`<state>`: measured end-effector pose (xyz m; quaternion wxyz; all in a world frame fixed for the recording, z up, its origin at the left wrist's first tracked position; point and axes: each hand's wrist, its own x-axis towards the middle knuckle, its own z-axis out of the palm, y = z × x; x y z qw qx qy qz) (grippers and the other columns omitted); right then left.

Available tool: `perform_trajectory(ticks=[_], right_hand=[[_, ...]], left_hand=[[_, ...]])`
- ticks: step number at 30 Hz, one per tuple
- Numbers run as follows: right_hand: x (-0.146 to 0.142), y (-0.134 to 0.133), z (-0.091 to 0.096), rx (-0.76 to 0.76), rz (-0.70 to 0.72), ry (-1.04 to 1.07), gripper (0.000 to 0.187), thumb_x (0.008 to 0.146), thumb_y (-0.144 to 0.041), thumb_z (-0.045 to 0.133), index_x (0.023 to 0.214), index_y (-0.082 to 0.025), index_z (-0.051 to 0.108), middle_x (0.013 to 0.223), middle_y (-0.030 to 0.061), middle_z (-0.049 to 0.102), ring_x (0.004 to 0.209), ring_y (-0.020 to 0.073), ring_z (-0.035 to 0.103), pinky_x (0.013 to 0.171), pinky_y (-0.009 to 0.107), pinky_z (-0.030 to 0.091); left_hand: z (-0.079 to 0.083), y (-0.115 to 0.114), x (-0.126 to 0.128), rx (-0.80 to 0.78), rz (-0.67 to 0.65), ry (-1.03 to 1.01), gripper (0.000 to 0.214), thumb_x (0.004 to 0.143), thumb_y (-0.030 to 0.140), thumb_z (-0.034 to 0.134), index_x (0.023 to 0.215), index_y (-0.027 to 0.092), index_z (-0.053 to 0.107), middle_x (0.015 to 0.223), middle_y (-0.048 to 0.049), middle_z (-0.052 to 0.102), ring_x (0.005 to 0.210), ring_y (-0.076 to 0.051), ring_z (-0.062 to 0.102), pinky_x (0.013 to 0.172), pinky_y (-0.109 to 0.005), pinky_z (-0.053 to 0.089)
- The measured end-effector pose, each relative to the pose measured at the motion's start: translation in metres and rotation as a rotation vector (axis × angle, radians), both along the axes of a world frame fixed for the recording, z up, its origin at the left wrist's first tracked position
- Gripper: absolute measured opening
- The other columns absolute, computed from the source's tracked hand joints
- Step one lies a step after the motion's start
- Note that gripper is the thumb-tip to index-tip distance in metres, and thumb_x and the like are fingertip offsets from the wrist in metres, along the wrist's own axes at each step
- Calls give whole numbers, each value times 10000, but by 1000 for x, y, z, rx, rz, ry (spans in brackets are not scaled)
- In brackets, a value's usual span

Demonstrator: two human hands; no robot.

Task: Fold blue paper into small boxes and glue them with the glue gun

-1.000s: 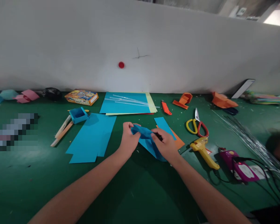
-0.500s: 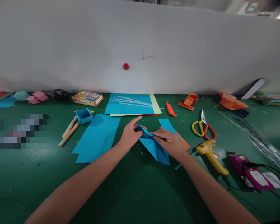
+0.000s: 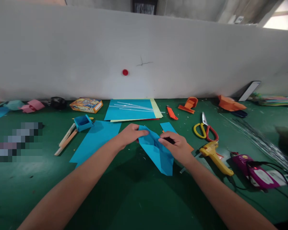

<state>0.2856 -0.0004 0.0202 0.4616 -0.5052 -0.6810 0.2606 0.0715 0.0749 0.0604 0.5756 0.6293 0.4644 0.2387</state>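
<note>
A folded piece of blue paper (image 3: 158, 151) hangs between my two hands above the green table, its creased faces tilted toward me. My left hand (image 3: 132, 134) pinches its upper left corner, thumb on the near face. On the other side, my right hand (image 3: 176, 145) grips the upper right edge between thumb and fingers. Behind the right hand lies a blue paper strip (image 3: 168, 127) over a piece of orange paper (image 3: 190, 147), partly hidden. Larger blue sheets (image 3: 96, 140) lie beyond my left forearm, which covers part of them.
Right: yellow glue gun (image 3: 216, 158), scissors (image 3: 205, 127), purple device with cables (image 3: 254, 171), clear sticks (image 3: 264, 140). Back: orange cutter (image 3: 172, 112), stacked paper (image 3: 129, 113) with glue sticks, orange folded pieces (image 3: 189, 105), patterned box (image 3: 86, 104). Left: small blue paper box (image 3: 83, 123), wooden sticks (image 3: 67, 137).
My left hand has shifted slightly left and its raised index finger has come down onto the paper. The folded paper is spread wider, showing more of its face. The camera view has shifted slightly.
</note>
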Motion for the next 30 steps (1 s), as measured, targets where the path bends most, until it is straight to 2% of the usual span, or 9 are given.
perform_trajectory(ticks=[3, 6, 8, 12, 15, 19, 21, 26, 30], right_hand=[[1, 1, 2, -21, 82, -14, 144, 911, -362, 647, 870, -233, 696, 854, 21, 701, 783, 187, 637, 765, 321, 505], [0, 2, 1, -32, 159, -58, 127, 919, -329, 628, 863, -232, 688, 865, 27, 703, 809, 192, 650, 804, 338, 506], [-1, 2, -2, -34, 192, -92, 116, 927, -312, 608, 931, -240, 699, 927, 42, 715, 861, 204, 664, 798, 340, 518], [-4, 1, -7, -14, 198, -131, 221, 950, -281, 563, 1130, -268, 690, 1068, 61, 725, 963, 216, 672, 813, 348, 534], [-4, 0, -6, -16, 148, -164, 221, 960, -286, 528, 1096, -266, 701, 1047, 63, 731, 947, 221, 676, 808, 358, 539], [-2, 3, -7, -102, -60, -126, 200, 917, -341, 553, 994, -246, 710, 953, 57, 739, 851, 231, 683, 722, 349, 545], [1, 5, -9, -137, -99, -98, 215, 908, -374, 562, 998, -244, 707, 952, 56, 737, 853, 236, 682, 716, 350, 542], [6, 7, -9, -153, -36, -95, 191, 912, -365, 562, 975, -251, 702, 924, 38, 721, 832, 220, 667, 714, 335, 526], [4, 6, -6, -153, 18, -109, 182, 921, -355, 544, 911, -240, 685, 865, 23, 699, 786, 199, 645, 690, 311, 507]], left_hand=[[5, 0, -4, 97, -34, 44, 302, 785, 448, 661, 657, 174, 661, 643, -14, 639, 619, -158, 589, 605, -280, 466], [4, 0, -6, 238, -121, 169, 346, 814, 483, 620, 639, 184, 610, 594, 8, 576, 588, -154, 560, 559, -263, 408], [2, -1, -7, 294, -178, 261, 372, 835, 492, 593, 618, 190, 565, 554, 24, 522, 543, -145, 521, 514, -254, 348], [-1, -2, -7, 311, -271, 339, 327, 831, 431, 584, 610, 193, 544, 559, 35, 480, 515, -125, 442, 483, -252, 262], [-2, -2, -6, 323, -300, 362, 271, 780, 392, 637, 614, 193, 558, 573, 39, 481, 523, -120, 414, 488, -256, 237], [-4, -1, -4, 333, -290, 378, 262, 780, 368, 629, 594, 191, 578, 573, 22, 514, 531, -129, 429, 498, -267, 247], [-6, 0, -4, 318, -271, 374, 251, 802, 385, 604, 641, 193, 630, 601, 5, 574, 543, -142, 481, 506, -269, 281], [-16, 1, -2, 200, -184, 251, 293, 835, 450, 559, 721, 198, 653, 695, -28, 667, 635, -179, 620, 565, -269, 415], [-22, 2, -1, 176, -145, 202, 272, 828, 430, 534, 713, 201, 627, 681, -18, 639, 673, -193, 649, 599, -275, 452]])
